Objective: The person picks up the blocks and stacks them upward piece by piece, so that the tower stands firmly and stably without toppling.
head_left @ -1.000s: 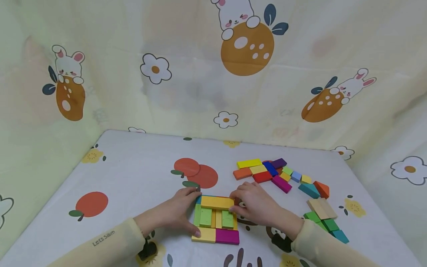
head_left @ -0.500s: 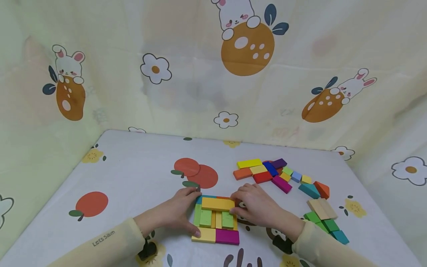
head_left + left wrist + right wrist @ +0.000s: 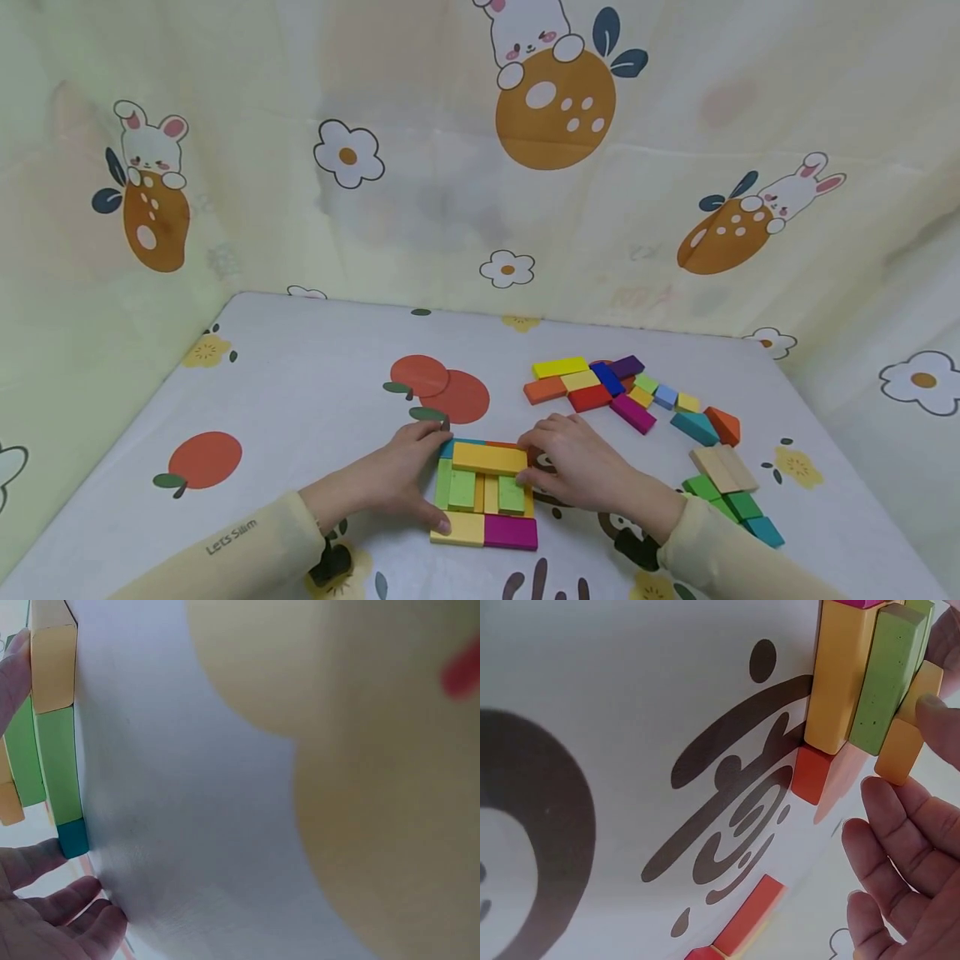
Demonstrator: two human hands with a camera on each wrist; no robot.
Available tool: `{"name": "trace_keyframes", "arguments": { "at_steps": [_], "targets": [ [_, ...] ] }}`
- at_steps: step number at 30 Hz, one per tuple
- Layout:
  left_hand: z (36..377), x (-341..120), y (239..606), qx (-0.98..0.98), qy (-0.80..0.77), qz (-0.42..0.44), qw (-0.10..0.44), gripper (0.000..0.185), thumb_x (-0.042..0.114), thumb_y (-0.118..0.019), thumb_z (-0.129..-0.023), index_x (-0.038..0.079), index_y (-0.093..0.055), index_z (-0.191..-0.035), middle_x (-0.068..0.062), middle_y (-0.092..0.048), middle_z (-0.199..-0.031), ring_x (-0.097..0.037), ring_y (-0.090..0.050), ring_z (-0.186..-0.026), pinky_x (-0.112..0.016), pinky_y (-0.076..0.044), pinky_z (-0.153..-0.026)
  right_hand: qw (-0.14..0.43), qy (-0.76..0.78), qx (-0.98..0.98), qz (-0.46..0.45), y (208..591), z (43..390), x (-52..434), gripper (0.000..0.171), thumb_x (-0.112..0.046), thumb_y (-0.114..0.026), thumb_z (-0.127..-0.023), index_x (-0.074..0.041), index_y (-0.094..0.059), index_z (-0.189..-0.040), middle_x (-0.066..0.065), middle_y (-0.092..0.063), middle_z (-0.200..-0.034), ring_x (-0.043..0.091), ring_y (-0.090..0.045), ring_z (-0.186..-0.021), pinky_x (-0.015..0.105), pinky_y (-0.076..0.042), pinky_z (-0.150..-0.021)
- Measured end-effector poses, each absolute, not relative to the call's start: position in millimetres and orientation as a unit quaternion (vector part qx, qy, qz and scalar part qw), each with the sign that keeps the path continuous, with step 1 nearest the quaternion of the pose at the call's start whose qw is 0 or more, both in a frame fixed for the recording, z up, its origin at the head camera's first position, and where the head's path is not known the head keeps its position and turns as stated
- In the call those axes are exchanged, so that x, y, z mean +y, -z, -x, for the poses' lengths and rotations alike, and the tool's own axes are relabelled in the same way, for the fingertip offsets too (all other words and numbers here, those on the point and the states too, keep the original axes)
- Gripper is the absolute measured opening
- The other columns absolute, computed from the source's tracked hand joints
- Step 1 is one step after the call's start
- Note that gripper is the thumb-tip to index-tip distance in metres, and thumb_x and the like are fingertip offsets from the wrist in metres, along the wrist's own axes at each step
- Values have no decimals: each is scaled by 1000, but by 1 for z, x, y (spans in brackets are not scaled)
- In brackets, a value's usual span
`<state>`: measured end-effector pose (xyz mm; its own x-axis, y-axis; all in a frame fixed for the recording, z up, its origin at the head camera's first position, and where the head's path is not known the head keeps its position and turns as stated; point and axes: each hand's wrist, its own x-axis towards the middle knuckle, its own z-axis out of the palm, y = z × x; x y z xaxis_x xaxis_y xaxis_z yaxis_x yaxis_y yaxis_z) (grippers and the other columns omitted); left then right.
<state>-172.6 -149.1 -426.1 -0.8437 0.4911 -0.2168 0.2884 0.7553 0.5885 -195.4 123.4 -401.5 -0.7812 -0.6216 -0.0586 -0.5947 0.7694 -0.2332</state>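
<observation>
A flat cluster of coloured blocks (image 3: pixel 486 493) lies on the tablecloth in front of me. A long yellow block (image 3: pixel 489 458) lies across its far part, over two green blocks (image 3: pixel 461 490). A pale yellow block (image 3: pixel 459 527) and a magenta block (image 3: pixel 512 531) form the near row. My left hand (image 3: pixel 407 477) rests against the cluster's left side, thumb by the pale yellow block and fingers by the teal corner (image 3: pixel 73 838). My right hand (image 3: pixel 573 462) pinches the right end of the long yellow block (image 3: pixel 900 750), thumb on top.
Several loose blocks (image 3: pixel 600 387) lie at the far right, then a teal and an orange wedge (image 3: pixel 705 425). Plain wooden pieces (image 3: pixel 723 468) and green ones (image 3: pixel 731 502) sit near the right edge. Printed cloth walls close in the table on three sides.
The right hand has shifted very slightly at the yellow block's end. The left hand and the blocks stay where they were.
</observation>
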Motion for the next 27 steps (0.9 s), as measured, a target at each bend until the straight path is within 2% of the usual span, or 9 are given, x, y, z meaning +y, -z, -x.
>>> {"name": "trace_keyframes", "arguments": {
  "at_steps": [7, 27],
  "targets": [
    [174, -148, 428, 918, -280, -211, 187, 108, 46, -94, -67, 2, -43, -151, -20, -33, -161, -39, -31, -149, -57, -41, -117, 86, 114, 937, 319, 401, 194, 124, 39, -38, -80, -88, -12, -75, -117, -1, -74, -106, 18, -63, -104, 46, -53, -94],
    [174, -149, 427, 917, -281, -213, 188, 107, 46, -94, -68, 2, -43, -151, -21, -33, -161, -40, -31, -148, -57, -42, -117, 99, 113, 932, 331, 401, 194, 123, 39, -38, -79, -89, -13, -75, -118, -1, -73, -107, 18, -62, -104, 44, -54, -92]
  ]
}}
